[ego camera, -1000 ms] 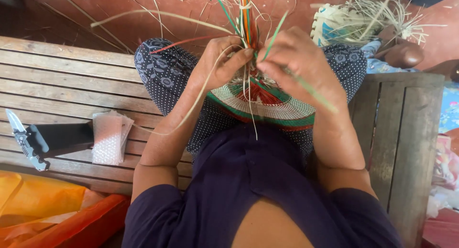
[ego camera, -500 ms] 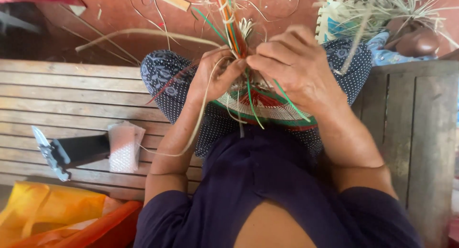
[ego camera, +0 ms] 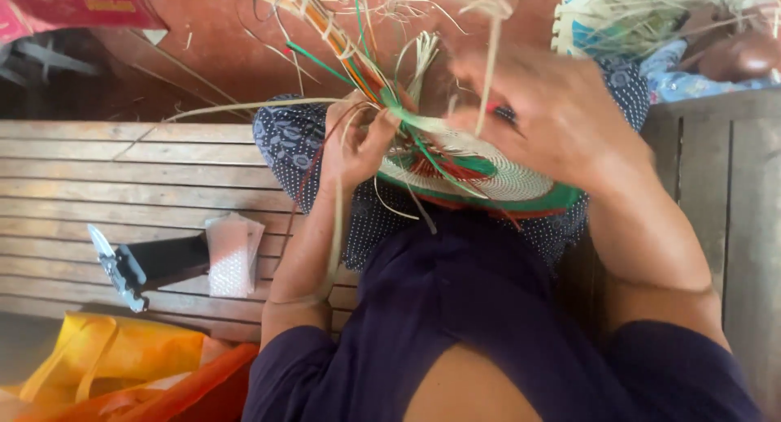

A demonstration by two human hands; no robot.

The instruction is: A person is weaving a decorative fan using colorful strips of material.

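Note:
A round woven piece (ego camera: 512, 182) in cream with green and red bands rests on my lap. Loose strands of green, orange and pale straw (ego camera: 358, 60) stick up from its middle. My left hand (ego camera: 354, 141) grips the weave's left edge, with a pale strand trailing down over my forearm. Over the right side of the weave, my right hand (ego camera: 553, 113) is blurred in motion and pinches a pale straw strand (ego camera: 490, 56) that rises toward the top of the view.
I sit on a slatted wooden bench (ego camera: 122, 170). On it lie a folding knife (ego camera: 118, 267), a dark case (ego camera: 167, 258) and a small clear packet (ego camera: 230, 255). Yellow and orange bags (ego camera: 122, 369) sit lower left. Another woven piece with straw ends (ego camera: 618, 23) lies upper right.
The view has shifted right and down. My right hand has lifted off the weave, pulling a pale strand upward. The woven piece has tilted, and my left hand has stayed on its left edge.

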